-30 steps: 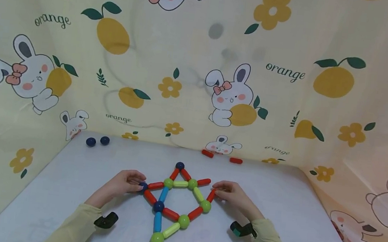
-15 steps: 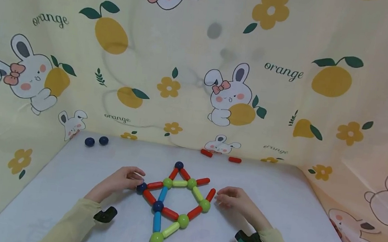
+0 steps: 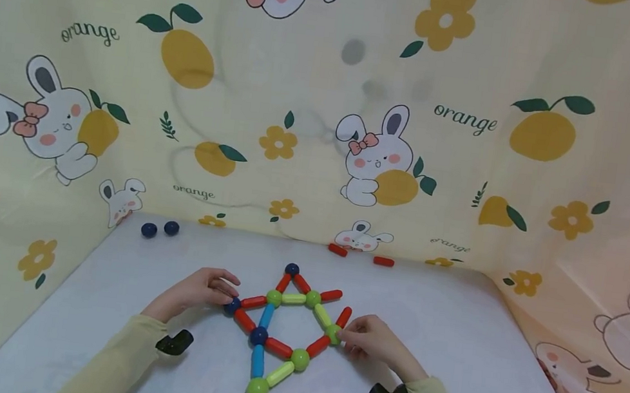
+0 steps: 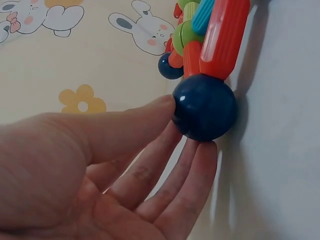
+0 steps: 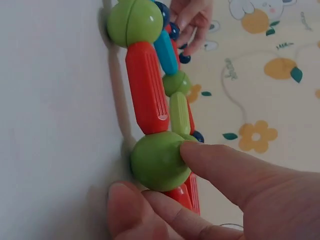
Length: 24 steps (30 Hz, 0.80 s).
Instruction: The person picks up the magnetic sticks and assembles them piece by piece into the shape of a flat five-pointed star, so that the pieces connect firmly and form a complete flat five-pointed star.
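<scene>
A flat frame of balls and rods lies mid-table in the head view. At its left corner, my left hand holds a navy ball between thumb and fingers; red rods run from that ball. My right hand pinches a green ball on the frame's right side, thumb on one side and fingers on the other. From this green ball a red rod sticks out with a free end. Another red rod juts from the upper right green ball, its outer end also free.
Two loose navy balls sit at the table's back left. Two loose red rods lie near the back edge. A patterned curtain rises behind and along both sides of the white table.
My right hand has let go of the protruding red rod, drawn back a little, then come down onto the green ball at its base. My left hand stays at the navy ball.
</scene>
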Motion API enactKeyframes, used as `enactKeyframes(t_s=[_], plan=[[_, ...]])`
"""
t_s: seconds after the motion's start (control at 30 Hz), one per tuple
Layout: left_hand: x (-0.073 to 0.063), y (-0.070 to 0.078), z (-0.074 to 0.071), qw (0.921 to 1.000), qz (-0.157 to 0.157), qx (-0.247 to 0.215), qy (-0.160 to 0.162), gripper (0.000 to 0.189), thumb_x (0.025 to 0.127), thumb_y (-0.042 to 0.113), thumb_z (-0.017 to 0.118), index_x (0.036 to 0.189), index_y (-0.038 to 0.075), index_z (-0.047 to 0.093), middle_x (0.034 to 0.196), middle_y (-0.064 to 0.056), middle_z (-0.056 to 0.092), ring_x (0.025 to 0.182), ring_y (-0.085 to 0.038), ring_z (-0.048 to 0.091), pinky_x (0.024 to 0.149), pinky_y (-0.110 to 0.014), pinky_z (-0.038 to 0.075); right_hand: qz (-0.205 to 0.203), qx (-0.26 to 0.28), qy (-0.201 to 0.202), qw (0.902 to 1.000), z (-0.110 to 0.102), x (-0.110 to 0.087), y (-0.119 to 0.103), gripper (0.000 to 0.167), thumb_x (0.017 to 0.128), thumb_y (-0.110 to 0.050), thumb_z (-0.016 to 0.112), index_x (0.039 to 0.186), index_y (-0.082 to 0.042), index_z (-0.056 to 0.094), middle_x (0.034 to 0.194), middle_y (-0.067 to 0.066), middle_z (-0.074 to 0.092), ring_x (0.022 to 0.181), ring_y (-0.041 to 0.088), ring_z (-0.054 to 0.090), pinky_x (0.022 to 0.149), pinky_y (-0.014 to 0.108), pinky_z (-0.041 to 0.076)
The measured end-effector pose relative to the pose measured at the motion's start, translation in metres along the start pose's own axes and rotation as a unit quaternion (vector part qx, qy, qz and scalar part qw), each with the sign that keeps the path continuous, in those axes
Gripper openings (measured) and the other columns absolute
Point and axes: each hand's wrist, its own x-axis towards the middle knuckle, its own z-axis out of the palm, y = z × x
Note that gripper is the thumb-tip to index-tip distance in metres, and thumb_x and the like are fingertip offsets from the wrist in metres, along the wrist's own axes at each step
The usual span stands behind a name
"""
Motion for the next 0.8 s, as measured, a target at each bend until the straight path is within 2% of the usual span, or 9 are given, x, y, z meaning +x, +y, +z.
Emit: enactKeyframes(t_s=[0.17,0.37,0.5,0.63,0.8], plan=[[-0.012,-0.006,0.002,0.9999,-0.004,-0.010,-0.005,0.036,0.087,0.006,0.069,0.121,0.000,0.059,0.106,-0.010,0.068,0.095,-0.023,0.064,0.087,-0.040,0.052,-0.003,0.028,-0.010,0.9996,-0.006,0.009,-0.001,0.033,0.089,-0.033,0.068,0.100,-0.002,0.065,0.075,0.008,0.066,0.064,0.020,0.061,0.061,0.027,0.053],[-0.029,-0.010,0.016,0.9985,0.009,-0.038,-0.039,0.035,0.086,0.009,0.071,0.117,-0.002,0.061,0.105,-0.011,0.068,0.094,-0.024,0.065,0.083,-0.036,0.054,-0.021,0.036,0.001,0.9991,-0.015,0.030,0.000,0.033,0.090,-0.029,0.067,0.106,0.000,0.065,0.083,0.008,0.067,0.069,0.021,0.062,0.065,0.029,0.054],[-0.040,-0.006,0.033,0.9970,0.006,-0.047,-0.061,0.034,0.085,0.008,0.072,0.115,-0.002,0.060,0.102,-0.010,0.068,0.089,-0.024,0.065,0.079,-0.035,0.055,-0.024,0.047,0.016,0.9985,-0.018,0.045,-0.001,0.031,0.092,-0.025,0.064,0.111,-0.001,0.064,0.090,0.008,0.068,0.073,0.022,0.061,0.067,0.029,0.053],[-0.049,0.001,0.054,0.9967,-0.006,-0.047,-0.066,0.039,0.081,0.008,0.076,0.115,0.000,0.058,0.096,-0.008,0.069,0.083,-0.023,0.066,0.076,-0.035,0.056,-0.019,0.059,0.027,0.9977,-0.018,0.054,-0.005,0.036,0.093,-0.026,0.063,0.120,-0.003,0.062,0.094,0.007,0.067,0.078,0.022,0.061,0.072,0.029,0.052],[-0.056,0.009,0.078,0.9973,-0.017,-0.043,-0.058,0.048,0.078,0.010,0.080,0.118,0.003,0.055,0.088,-0.006,0.069,0.079,-0.022,0.067,0.075,-0.034,0.056,-0.043,0.064,0.012,0.9969,-0.019,0.049,-0.011,0.041,0.095,-0.025,0.061,0.127,-0.001,0.056,0.100,0.009,0.067,0.084,0.024,0.061,0.077,0.031,0.053]])
